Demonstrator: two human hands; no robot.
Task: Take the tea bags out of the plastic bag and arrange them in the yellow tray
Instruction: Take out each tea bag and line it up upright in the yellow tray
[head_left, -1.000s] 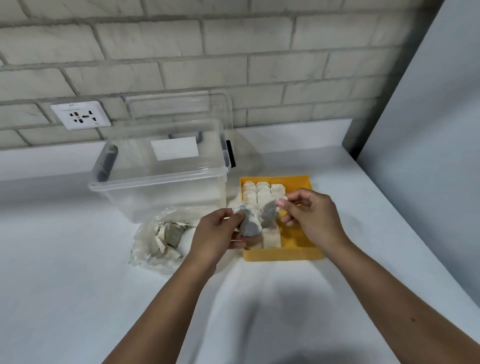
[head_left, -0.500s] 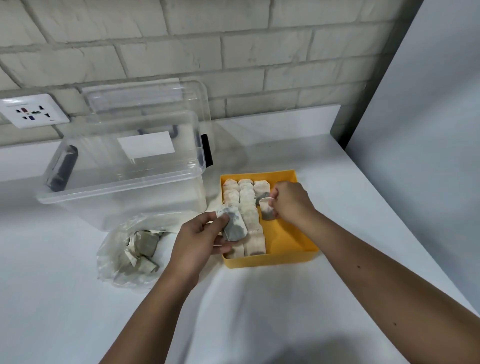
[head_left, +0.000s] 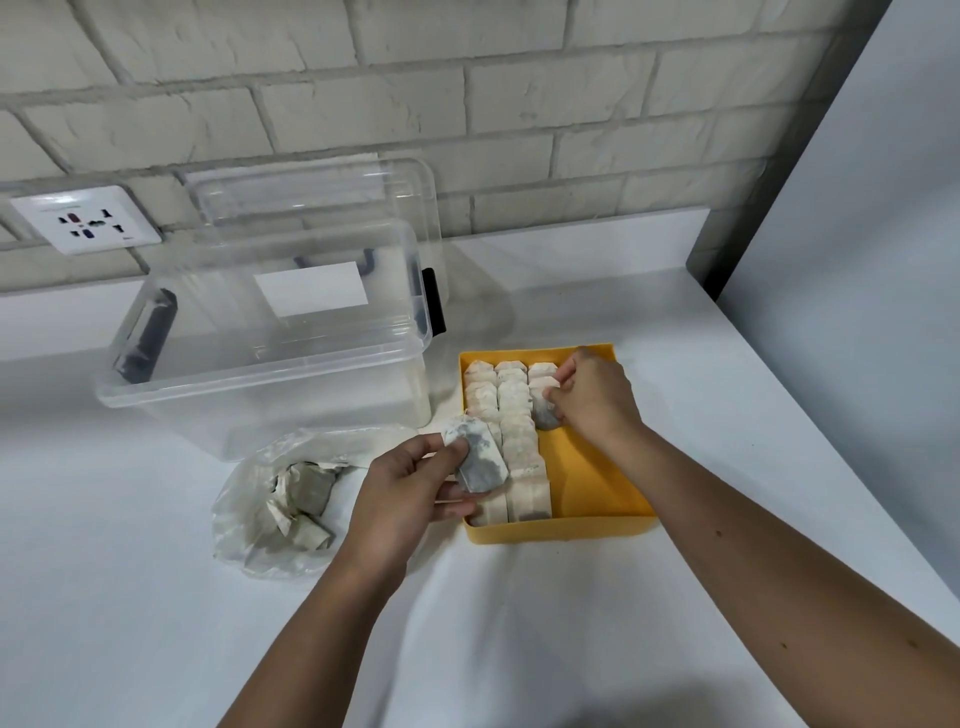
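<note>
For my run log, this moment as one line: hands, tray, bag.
left hand: holds grey tea bag at left edge of yellow tray | right hand: pinches second tea bag inside tray | plastic bag: more tea bags inside

The 1 o'clock part of the shallow yellow plastic tray (head_left: 587, 483) is covered by the right grip (head_left: 597, 400), as is much of the grey-stained paper tea bag (head_left: 544, 418) pinched there. The tray's 7 o'clock corner is masked by the left grip (head_left: 400, 493) and its speckled grey tea bag (head_left: 480, 460). The tea bags (head_left: 306, 493) inside the crumpled clear plastic bag (head_left: 234, 519) are veiled; their number cannot be told.
</note>
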